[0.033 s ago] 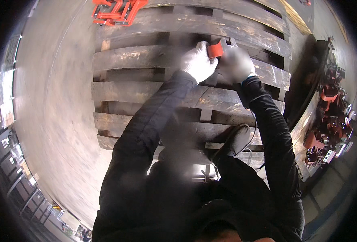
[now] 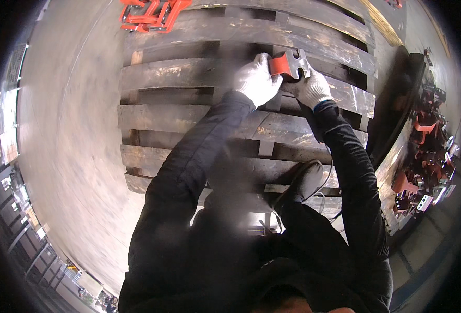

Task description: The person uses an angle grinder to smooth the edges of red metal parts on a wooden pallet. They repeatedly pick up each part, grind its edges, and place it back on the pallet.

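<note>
My left hand [image 2: 257, 81], in a white knit glove, is closed on the left side of a red-and-grey metal piece [image 2: 279, 65]. The piece has a red band and a bare grey plate with notched cut-outs. At the plate's lower right edge is my right hand [image 2: 312, 88], also gloved; its fingers are bent against the piece and partly hidden under it. Both hands hold it above the slatted wooden pallet [image 2: 173, 116]. Its exact kind I cannot make out.
Several red metal frames [image 2: 155, 20] lie stacked on the pallet's far left corner. A heap of red and dark metal parts [image 2: 426, 156] is at the right, beyond a dark upright board [image 2: 397, 112]. My shoe [image 2: 306, 180] is on the pallet's near side, by a thin cable [image 2: 328, 172].
The blurred patch over my right hand is gone, so its glove and the notched grey plate now show clearly. Both hands are in nearly the same place.
</note>
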A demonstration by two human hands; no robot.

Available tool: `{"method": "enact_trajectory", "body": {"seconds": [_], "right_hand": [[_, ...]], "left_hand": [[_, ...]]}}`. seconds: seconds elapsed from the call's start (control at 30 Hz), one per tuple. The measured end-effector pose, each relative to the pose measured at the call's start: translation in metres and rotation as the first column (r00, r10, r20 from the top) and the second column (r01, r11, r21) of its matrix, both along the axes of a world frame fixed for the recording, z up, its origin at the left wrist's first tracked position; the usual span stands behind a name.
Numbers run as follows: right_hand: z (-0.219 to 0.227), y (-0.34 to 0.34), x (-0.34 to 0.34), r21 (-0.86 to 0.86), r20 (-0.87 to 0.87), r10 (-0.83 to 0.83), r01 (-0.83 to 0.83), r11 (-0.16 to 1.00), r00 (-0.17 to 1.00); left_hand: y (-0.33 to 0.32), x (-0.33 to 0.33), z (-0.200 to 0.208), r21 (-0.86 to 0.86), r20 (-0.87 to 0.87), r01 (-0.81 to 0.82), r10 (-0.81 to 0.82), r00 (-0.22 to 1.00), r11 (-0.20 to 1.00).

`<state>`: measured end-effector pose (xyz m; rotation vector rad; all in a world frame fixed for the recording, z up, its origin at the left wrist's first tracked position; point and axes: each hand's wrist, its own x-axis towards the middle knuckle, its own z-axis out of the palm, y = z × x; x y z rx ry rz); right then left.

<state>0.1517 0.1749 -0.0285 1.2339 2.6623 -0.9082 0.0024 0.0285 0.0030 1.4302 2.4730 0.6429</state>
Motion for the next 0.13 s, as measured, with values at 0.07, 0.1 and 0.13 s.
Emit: {"method": "enact_trajectory", "body": {"seconds": [0.07, 0.1, 0.13], "right_hand": [[0.082, -0.023, -0.010, -0.077, 0.162, 0.010, 0.002, 0.997, 0.987], [0.096, -0.027, -0.002, -0.113, 0.119, 0.028, -0.015, 0.994, 0.992], [0.097, -0.026, 0.000, -0.107, 0.124, 0.022, -0.009, 0.994, 0.992]], "left_hand": [[-0.007, -0.002, 0.005, 0.019, 0.021, -0.005, 0.005, 1.000, 1.000], [-0.003, -0.002, 0.009, 0.035, 0.035, 0.009, -0.011, 0.999, 0.999], [0.001, -0.002, 0.013, -0.012, 0.070, 0.030, -0.029, 0.997, 0.999]]}}
